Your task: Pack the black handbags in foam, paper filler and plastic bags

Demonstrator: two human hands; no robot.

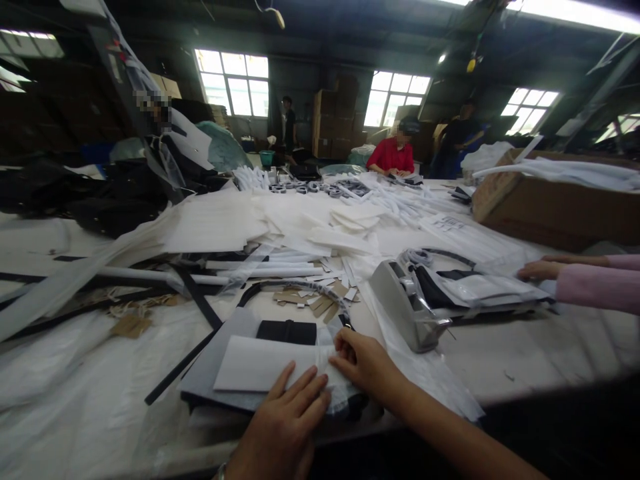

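A dark handbag [287,331] lies flat in front of me, with grey wrapping [203,373] under and around its body. Its curved handle [300,287] is wrapped in clear film and points away from me. Across the bag's front rests a white foam sheet [250,363]. My left hand [285,427] presses on the sheet's near edge, fingers spread. At the bag's right side, my right hand [367,363] is closed in a pinch on a clear plastic strip [325,340]. Right of it stands a grey tape dispenser [395,303].
Another wrapped bag [480,290] lies to the right, near a co-worker's hand [543,268] in a pink sleeve. White foam sheets [215,223] cover the table's middle. A cardboard box [540,207] stands at right. A person in red [393,157] sits across the table.
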